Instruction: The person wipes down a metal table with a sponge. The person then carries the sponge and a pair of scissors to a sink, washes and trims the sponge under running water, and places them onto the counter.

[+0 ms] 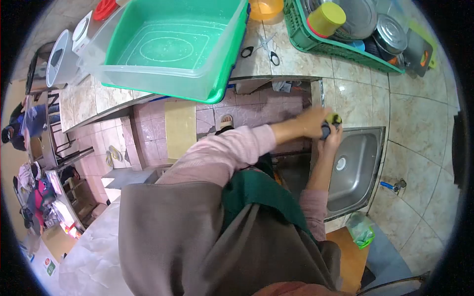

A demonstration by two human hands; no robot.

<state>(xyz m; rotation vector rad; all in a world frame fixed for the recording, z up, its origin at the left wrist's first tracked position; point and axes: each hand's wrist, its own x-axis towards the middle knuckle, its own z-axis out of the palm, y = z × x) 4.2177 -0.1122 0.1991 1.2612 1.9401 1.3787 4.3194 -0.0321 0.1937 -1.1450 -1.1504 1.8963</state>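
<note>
Above the corner of the steel sink (363, 170), both my hands are close together around a small yellow and dark object (335, 118). My left hand (313, 122) reaches in from the left, its fingers closed at the top of the object and slightly blurred. From below comes my right hand (331, 140), with its fingers wrapped round the object's lower, dark part. The fingers cover much of the object, so its exact kind cannot be made out.
A clear tub inside a green tub (224, 74) stands on the tiled counter. Scissors (266, 48) lie beside a green crate (316, 45) of dishes. A blue-handled tap (393, 185) is right of the sink. A green-rimmed container (363, 234) sits below it. Another person (19, 123) is far left.
</note>
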